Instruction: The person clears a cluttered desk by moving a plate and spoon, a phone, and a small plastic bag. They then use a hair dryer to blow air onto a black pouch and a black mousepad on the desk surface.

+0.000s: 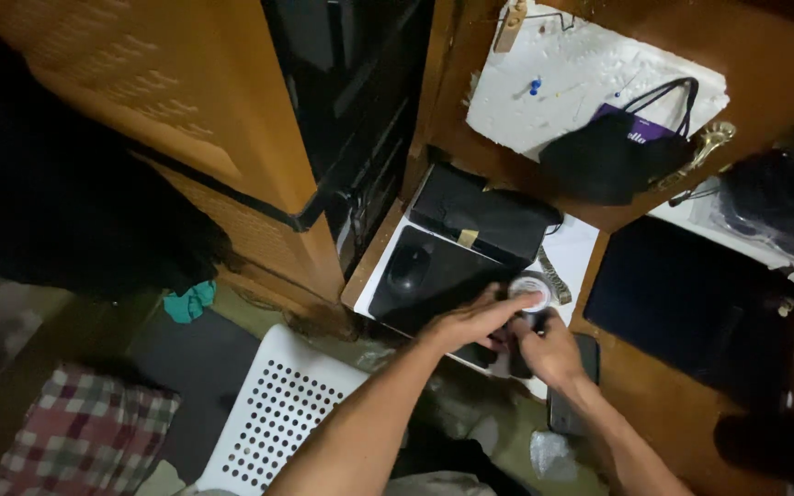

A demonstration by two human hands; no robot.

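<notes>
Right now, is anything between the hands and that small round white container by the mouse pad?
Nothing visible is. Both hands meet at the round white container: the left hand reaches its near side, the right hand is just below it. The mouse lies apart, off to the side.

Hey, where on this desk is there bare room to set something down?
Free: the dark mat right of the white sheet, and mouse pad beside the mouse. Crowded: around both hands, left hand and right hand, at the round tin.
</notes>
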